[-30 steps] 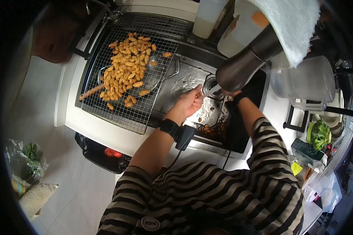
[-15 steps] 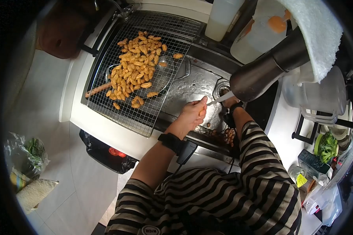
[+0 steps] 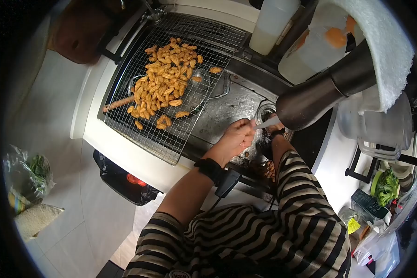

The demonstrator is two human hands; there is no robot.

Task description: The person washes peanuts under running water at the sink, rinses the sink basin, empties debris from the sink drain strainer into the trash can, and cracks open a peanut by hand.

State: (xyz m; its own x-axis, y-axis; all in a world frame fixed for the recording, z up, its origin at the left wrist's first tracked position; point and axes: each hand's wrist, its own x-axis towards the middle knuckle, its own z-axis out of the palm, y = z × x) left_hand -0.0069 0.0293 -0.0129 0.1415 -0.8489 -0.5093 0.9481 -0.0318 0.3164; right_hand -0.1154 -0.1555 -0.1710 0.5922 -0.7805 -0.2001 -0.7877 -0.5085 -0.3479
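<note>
My left hand (image 3: 238, 137) is closed beside the stream of running water (image 3: 266, 123), its knuckles upward; whatever it holds is hidden. Close by on the right, my right hand (image 3: 274, 126) is partly covered by the dark faucet (image 3: 306, 104), and its fingers cannot be made out. Both hands are over the wet metal sink (image 3: 213, 118), near the round drain (image 3: 265, 110). A small heap of brown peanuts or scraps (image 3: 265, 169) lies in the sink's near corner. Many unshelled peanuts (image 3: 164, 76) are spread on a wire rack (image 3: 171, 143) across the sink's left part.
A wooden handle (image 3: 118, 104) shows under the rack. Behind the sink stand plastic jugs (image 3: 271, 28), and a white towel (image 3: 389, 55) hangs over the faucet. Clear containers (image 3: 375, 120) and broccoli (image 3: 387, 183) are at right. A black-lined bin (image 3: 120, 178) stands below left.
My left hand has shifted right, closer to the water and to my right hand. An orange-brown bit seen at its fingers before is now out of sight. The view has shifted slightly.
</note>
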